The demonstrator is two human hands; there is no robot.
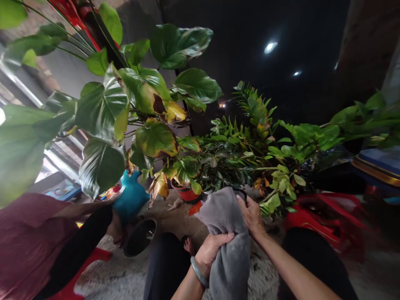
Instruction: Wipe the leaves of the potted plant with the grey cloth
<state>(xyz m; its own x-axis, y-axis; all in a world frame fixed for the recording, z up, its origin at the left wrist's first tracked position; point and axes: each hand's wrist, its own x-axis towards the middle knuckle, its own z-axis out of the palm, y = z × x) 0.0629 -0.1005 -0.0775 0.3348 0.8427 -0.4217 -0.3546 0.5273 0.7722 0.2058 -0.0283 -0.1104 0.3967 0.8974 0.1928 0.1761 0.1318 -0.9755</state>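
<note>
A grey, plush cloth hangs bunched up in front of me, between my knees. My left hand, with a pale bangle on its wrist, is closed around the cloth's middle, thumb on top. Higher up, my right hand grips the cloth's right edge with bent fingers. A dark curved strip shows by those fingertips; I cannot make out what it belongs to. Just left of the cloth's upper end is a bit of orange-red, speckled material.
Large-leaved plants rise at the left, and lower greenery spreads ahead. A black bucket stands by my left knee. Beside it another person in a maroon top sits near a teal container. Red plastic items lie right.
</note>
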